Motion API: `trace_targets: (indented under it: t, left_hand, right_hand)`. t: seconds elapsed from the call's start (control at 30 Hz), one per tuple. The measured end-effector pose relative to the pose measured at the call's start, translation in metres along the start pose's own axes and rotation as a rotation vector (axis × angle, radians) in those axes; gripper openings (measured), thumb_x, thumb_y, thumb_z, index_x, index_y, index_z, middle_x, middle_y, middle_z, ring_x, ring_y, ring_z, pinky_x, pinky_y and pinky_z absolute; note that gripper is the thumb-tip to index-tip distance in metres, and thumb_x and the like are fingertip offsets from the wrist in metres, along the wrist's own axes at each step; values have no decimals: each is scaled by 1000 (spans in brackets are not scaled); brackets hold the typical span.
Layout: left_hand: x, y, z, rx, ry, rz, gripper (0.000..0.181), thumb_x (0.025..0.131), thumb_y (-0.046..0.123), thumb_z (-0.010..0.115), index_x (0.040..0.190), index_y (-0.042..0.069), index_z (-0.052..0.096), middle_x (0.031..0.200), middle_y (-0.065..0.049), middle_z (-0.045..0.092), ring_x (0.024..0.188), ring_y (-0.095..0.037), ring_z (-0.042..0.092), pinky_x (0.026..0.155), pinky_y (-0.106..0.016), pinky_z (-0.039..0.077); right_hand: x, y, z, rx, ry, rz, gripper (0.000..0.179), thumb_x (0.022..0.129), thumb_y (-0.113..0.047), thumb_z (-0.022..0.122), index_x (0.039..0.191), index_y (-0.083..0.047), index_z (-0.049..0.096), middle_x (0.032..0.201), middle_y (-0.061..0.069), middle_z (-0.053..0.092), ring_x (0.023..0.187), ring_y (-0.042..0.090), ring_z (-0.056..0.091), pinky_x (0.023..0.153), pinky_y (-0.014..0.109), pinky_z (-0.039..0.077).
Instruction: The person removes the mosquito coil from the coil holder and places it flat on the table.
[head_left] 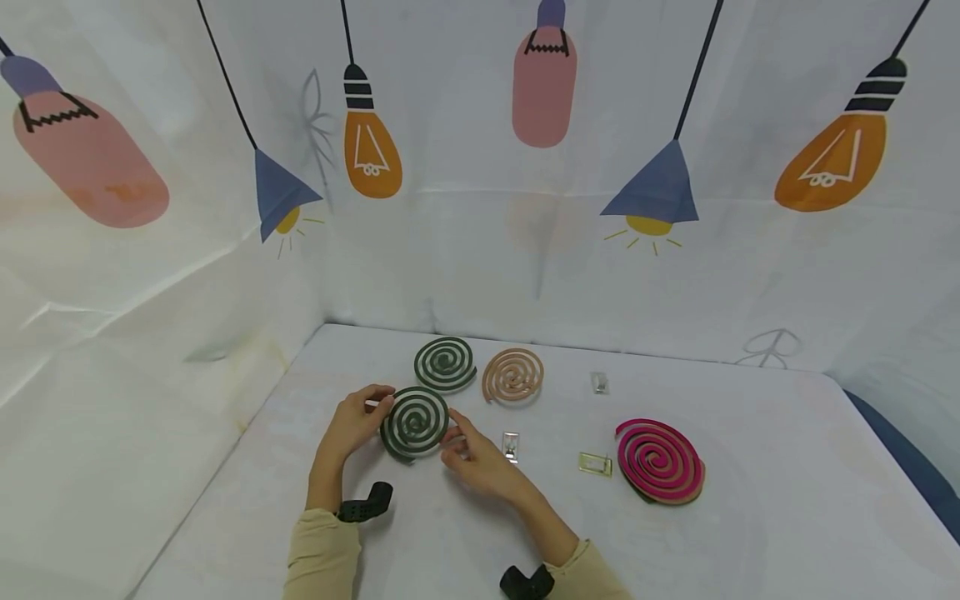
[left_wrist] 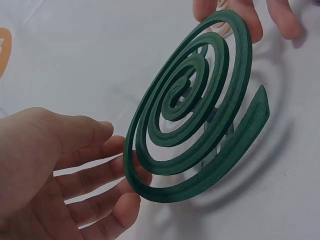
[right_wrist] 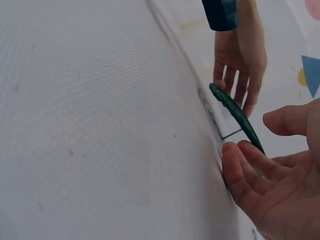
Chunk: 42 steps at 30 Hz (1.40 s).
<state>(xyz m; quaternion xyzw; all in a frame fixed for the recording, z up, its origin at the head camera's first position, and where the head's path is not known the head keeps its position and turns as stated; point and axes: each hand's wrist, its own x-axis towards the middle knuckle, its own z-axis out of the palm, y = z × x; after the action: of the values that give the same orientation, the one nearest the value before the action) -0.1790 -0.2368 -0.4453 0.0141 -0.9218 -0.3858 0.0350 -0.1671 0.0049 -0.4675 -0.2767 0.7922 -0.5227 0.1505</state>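
A dark green mosquito coil (head_left: 415, 421) is between my two hands, tilted and raised above the white table, a thin metal support (left_wrist: 215, 127) showing behind its rings. At its left edge is my left hand (head_left: 360, 421); in the left wrist view the fingers (left_wrist: 112, 165) reach the rim from behind, the thumb apart from it. My right hand (head_left: 480, 458) has its fingertips at the opposite edge. The right wrist view shows that thumb (right_wrist: 285, 120) off the coil and the fingers loosely bent beside it.
Behind stand another green coil (head_left: 444, 364) and a tan coil (head_left: 513, 375). Small metal pieces lie to the right, two silver (head_left: 510, 447) and one gold (head_left: 595, 464). A pink coil (head_left: 660, 461) tops a stack farther right. A printed white cloth wall (head_left: 465, 250) rises behind the table.
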Motion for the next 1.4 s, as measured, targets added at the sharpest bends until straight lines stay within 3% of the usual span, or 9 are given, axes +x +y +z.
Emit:
trace_targets:
  t: [0.47,1.07,1.4]
  left_hand:
    - [-1,7,-2,-1,9,12,32,97,22,52,123,6,59,121,-18,62,102,-33,64,79,-41,53]
    - [-2,11,-1,11,23,51,29,96,20,53,120,6,61,117,-17,64,100,-31,63,80,-41,52]
    - [-2,16,1,0,15,71,27,94,17,56,118,5,62,112,-16,65,92,-27,64,73,-34,52]
  right_hand:
    - [-2,-2,-4,10,-7,-7,64,93,-17,54,149,-7,22,123,11,55,110,24,59,84,25,47]
    - [-7,-8,-13,57,-18,-21,62,95,-10,49,150,-10,19,126,16,52,106,25,59,71,20,50]
    - [-10,-9,-20,66,-7,-14,62,95,-12,51,149,-8,22,125,15,52,105,24,59,73,22,52]
